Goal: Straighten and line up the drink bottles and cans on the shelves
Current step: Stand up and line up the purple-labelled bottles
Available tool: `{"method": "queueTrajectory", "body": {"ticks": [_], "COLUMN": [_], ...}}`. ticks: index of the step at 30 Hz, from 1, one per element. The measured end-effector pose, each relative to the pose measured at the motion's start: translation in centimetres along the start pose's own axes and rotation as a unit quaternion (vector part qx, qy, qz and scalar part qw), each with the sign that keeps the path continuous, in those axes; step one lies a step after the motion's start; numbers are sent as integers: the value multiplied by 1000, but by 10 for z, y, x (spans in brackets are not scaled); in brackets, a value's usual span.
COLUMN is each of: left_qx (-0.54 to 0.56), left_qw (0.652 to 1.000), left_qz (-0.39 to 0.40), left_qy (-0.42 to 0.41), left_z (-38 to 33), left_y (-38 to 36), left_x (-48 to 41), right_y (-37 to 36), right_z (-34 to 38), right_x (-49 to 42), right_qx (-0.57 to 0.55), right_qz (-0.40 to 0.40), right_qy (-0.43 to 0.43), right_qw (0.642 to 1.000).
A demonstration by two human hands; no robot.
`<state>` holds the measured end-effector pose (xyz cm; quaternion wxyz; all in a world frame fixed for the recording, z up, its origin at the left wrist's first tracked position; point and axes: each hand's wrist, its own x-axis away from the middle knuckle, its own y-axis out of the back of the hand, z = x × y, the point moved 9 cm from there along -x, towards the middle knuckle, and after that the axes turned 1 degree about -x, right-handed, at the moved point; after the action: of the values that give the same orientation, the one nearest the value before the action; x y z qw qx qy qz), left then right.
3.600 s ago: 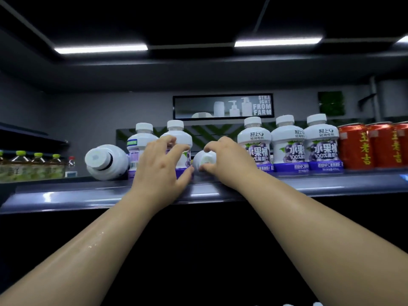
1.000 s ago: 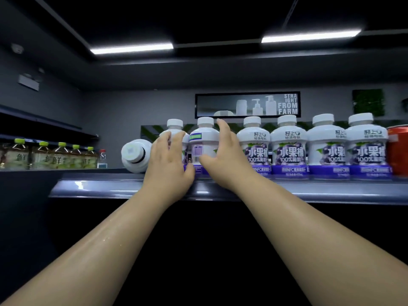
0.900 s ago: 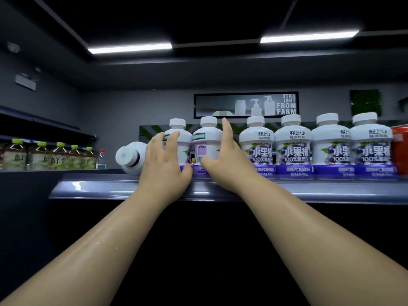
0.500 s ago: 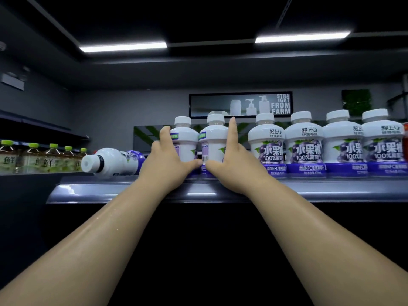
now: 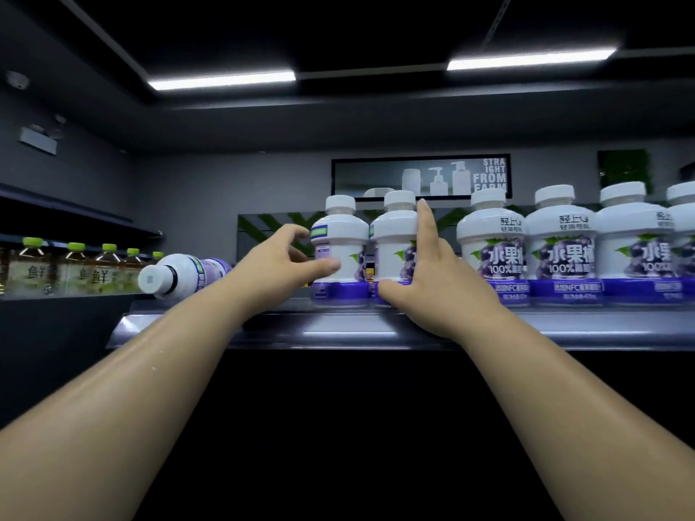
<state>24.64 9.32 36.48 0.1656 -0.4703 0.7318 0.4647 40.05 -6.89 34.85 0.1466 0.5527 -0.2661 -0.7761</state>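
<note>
Two white grape-juice bottles stand upright side by side on the grey shelf, with their labels turned sideways. My left hand is open at the left bottle, thumb tip on its front and index fingertip at its left shoulder. My right hand lies flat against the right side of the second bottle, index finger pointing up, thumb at its base. To the left, one more white bottle lies on its side, cap toward me. Several matching bottles stand in a row at the right, labels facing front.
A lower side shelf at the left carries several green-capped tea bottles. A framed sign hangs on the back wall. A small gap separates the second bottle from the row on the right. Below the shelf edge everything is dark.
The two bottles have been stood up close together. My left hand has drawn back to the left and opened, uncovering its bottle. My right hand stays against the second bottle.
</note>
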Motion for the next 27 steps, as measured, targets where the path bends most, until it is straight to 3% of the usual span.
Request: {"method": "queueTrajectory", "body": {"ticks": [3,7,11,16,19,22,27], "left_qx": [45,-16,93,17,45,88,67], "left_qw": [999,997,995,999,997,996,997], "left_qz": [-1,-70,-26,-36,-33,9,-13], "left_qy": [2,17,25,34,43,27,19], "left_z": [-15,-12,-3,0,-4,-23,-31], "left_y": [-22,-23,-27,-26,-26,-38,-46], "left_x": [0,0,-1,3,4,2,-5], "right_y": [5,8,10,10,17,27,36], "right_z": [0,2,2,-2,-3,1,-9], "right_x": [2,6,6,6,8,13,12], "right_qx": [-8,-2,10,35,43,159,160], "right_qz": [-22,-40,-59,-76,-103,-154,-129], "right_qy": [-10,3,10,-8,-32,-43,-50], "right_qw": [1000,999,998,996,993,974,977]}}
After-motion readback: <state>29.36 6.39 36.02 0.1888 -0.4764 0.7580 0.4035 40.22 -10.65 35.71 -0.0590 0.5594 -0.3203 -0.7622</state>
